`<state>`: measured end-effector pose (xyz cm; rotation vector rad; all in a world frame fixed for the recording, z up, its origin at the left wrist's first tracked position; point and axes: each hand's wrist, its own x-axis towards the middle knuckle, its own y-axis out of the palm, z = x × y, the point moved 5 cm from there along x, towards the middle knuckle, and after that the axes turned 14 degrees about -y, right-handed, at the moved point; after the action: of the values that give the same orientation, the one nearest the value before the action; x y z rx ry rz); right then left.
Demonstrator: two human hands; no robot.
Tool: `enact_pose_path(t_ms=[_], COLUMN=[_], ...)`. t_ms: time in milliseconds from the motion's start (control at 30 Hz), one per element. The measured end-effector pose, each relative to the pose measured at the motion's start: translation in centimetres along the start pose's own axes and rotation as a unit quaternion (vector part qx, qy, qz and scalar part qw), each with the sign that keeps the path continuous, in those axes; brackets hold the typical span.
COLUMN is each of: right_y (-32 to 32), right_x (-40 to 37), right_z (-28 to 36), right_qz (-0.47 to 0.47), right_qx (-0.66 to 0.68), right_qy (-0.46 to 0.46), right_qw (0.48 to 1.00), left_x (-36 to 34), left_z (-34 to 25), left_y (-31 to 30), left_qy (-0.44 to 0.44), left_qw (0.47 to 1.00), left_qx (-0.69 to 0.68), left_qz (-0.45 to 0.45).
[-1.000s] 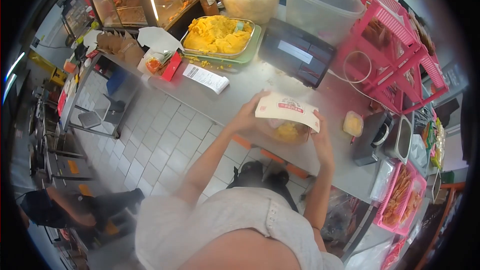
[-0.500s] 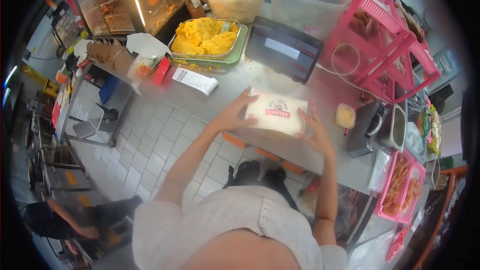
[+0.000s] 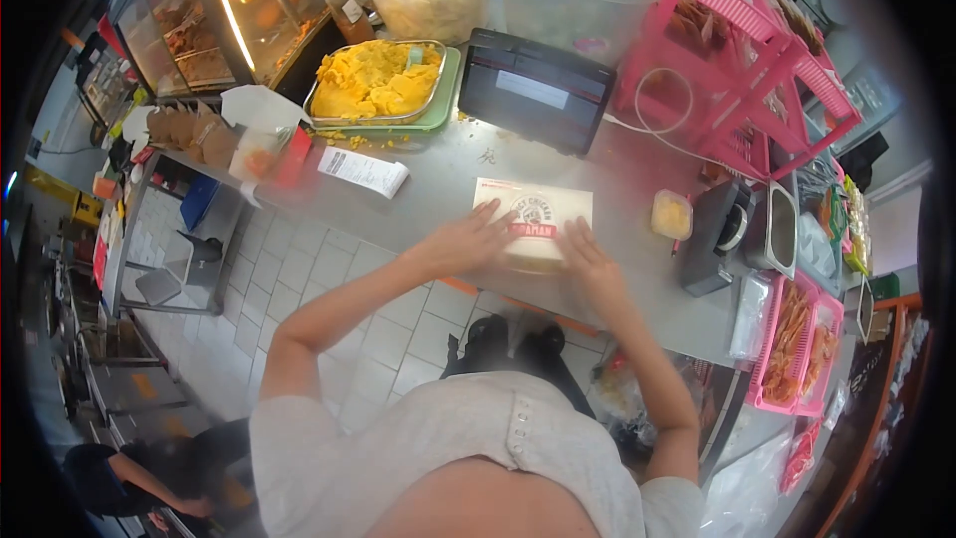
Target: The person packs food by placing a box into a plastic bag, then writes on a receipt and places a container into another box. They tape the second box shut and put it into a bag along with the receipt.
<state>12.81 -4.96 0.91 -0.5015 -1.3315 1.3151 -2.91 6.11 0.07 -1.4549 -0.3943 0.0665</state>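
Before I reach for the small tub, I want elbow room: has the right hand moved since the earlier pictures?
Yes: judged against the small tub, the right hand has moved left, away from it, onto the lid.

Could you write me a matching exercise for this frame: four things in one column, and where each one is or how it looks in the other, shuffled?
Things
1. White printed box
2. Paper receipt
3. Metal tray
4. Pink basket at the lower right of the view

Places and states
A. Heaped with yellow food
B. Filled with orange-brown strips
C. Under the fingers of the left hand and the right hand
D. Lying flat, with one end curled up

Right pairs: 1-C; 2-D; 3-A; 4-B
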Motion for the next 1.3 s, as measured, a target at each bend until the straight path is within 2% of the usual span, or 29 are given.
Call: enact_pose_path(t_ms=[33,67,133,233,267,333,367,400,467,533,600,633,667,700,833,900,933,1000,1033,1100,1133,1200,1233,1300], right_y=[-0.2,-0.8,-0.7,0.6,1.0,-0.1,-1.3,-2.4,-6.5,-10.5,-12.1,-12.8,-12.1,-10.7,-12.2,-12.0,-11.6,-10.4,-10.3,-10.3,-9.2,-7.9,-8.6,-8.6], right_x=[-0.2,-0.4,-1.4,-3.7,-4.6,-6.5,-7.2,-7.5,-10.1,-13.2,-15.6,-16.6,-17.7,-17.7,-16.5,-16.4,-16.4,-17.3,-17.7,-18.1,-19.1,-20.7,-20.1,-19.7], right_z=[0.0,0.0,0.6,0.1,-0.1,-0.5,-0.7,-0.8,-1.7,-4.5,-7.5,-9.0,-12.0,-13.6,-12.2,-10.7,-10.4,-9.6,-9.1,-8.0,-8.1,-8.7,-7.7,-7.7], right_qz=[-0.002,-0.035,-0.069,-0.120,-0.163,-0.210,-0.233,-0.257,-0.356,-0.389,-0.318,-0.321,-0.303,-0.272,-0.331,-0.420,-0.423,-0.595,-0.595,-0.653,-0.651,-0.478,-0.391,-0.424], right_qx=[-0.004,0.020,0.045,0.058,0.058,0.041,0.013,-0.014,-0.134,-0.228,-0.360,-0.361,-0.127,0.114,0.159,0.172,0.169,0.253,0.253,0.316,0.317,0.073,-0.098,-0.100], right_qy=[0.003,0.003,0.014,0.047,0.053,0.071,0.094,0.114,0.226,0.430,0.490,0.496,0.542,0.550,0.524,0.538,0.537,0.465,0.467,0.379,0.386,0.456,0.451,0.434], right_qw=[1.000,0.999,0.997,0.990,0.984,0.974,0.968,0.959,0.897,0.782,0.728,0.722,0.773,0.781,0.769,0.711,0.710,0.605,0.603,0.575,0.572,0.747,0.796,0.788], left_x=[-0.1,-0.3,-0.8,-0.3,1.0,3.3,4.7,5.8,7.9,9.7,10.9,11.5,12.1,12.5,13.8,14.4,14.7,15.1,15.1,15.1,14.9,14.7,14.7,14.8], left_z=[0.2,0.1,0.1,-0.2,-1.0,-2.0,-2.3,-2.7,-3.5,-4.9,-6.4,-7.3,-8.1,-8.9,-11.4,-12.3,-12.4,-12.5,-12.6,-12.7,-12.7,-12.6,-12.5,-12.4], left_y=[-0.6,-0.7,-0.7,2.4,1.2,-1.2,-1.4,-1.2,0.0,0.6,1.1,1.1,1.2,1.4,1.8,2.0,2.0,2.2,2.1,2.0,1.7,1.8,1.8,2.0], left_qy=[-0.007,-0.003,-0.038,0.001,0.027,-0.010,-0.049,-0.035,-0.014,0.008,0.027,0.045,0.064,0.064,0.061,0.059,0.051,0.048,0.042,0.039,0.036,0.035,0.044,0.051], left_qw=[0.994,0.993,0.969,0.962,0.960,0.948,0.925,0.925,0.926,0.930,0.934,0.934,0.935,0.931,0.926,0.927,0.926,0.927,0.928,0.927,0.927,0.926,0.922,0.918], left_qx=[-0.110,-0.112,-0.242,-0.270,-0.276,-0.318,-0.377,-0.379,-0.370,-0.363,-0.352,-0.350,-0.345,-0.356,-0.369,-0.369,-0.371,-0.369,-0.368,-0.370,-0.370,-0.372,-0.382,-0.393], left_qz=[-0.027,-0.027,0.009,-0.038,-0.037,-0.022,-0.006,-0.004,0.070,0.061,0.056,0.053,0.049,0.052,0.045,0.042,0.041,0.042,0.044,0.049,0.052,0.049,0.033,0.014])
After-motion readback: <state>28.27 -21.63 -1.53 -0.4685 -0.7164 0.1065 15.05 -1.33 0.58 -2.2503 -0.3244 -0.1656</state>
